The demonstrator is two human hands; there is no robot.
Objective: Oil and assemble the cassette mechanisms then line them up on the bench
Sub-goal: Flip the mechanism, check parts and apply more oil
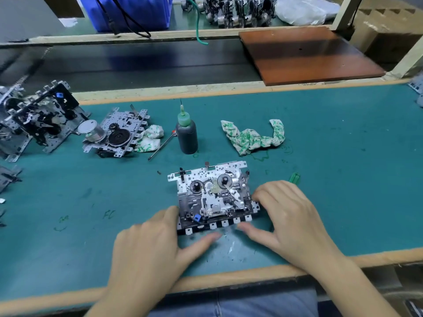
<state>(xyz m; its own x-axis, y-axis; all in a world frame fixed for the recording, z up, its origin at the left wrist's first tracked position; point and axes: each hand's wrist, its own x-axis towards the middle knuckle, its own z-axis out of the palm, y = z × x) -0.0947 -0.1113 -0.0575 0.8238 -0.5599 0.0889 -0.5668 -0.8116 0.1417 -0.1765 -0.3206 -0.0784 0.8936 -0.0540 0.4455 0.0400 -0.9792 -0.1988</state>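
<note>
Metal cassette mechanism [211,195] lying flat on the green bench mat [343,179] near the front edge, touched by both hands: left hand [151,250] with relaxed fingers at the left corner and thumb along the bottom edge, right hand [290,216] with fingers bent over the right side and thumb close to the bottom edge. Could slide or tip if pushed unevenly, maybe knocking small loose parts out. Oil bottle [187,133] standing just behind, easy to bump over; oily fingers might slip too.
</note>
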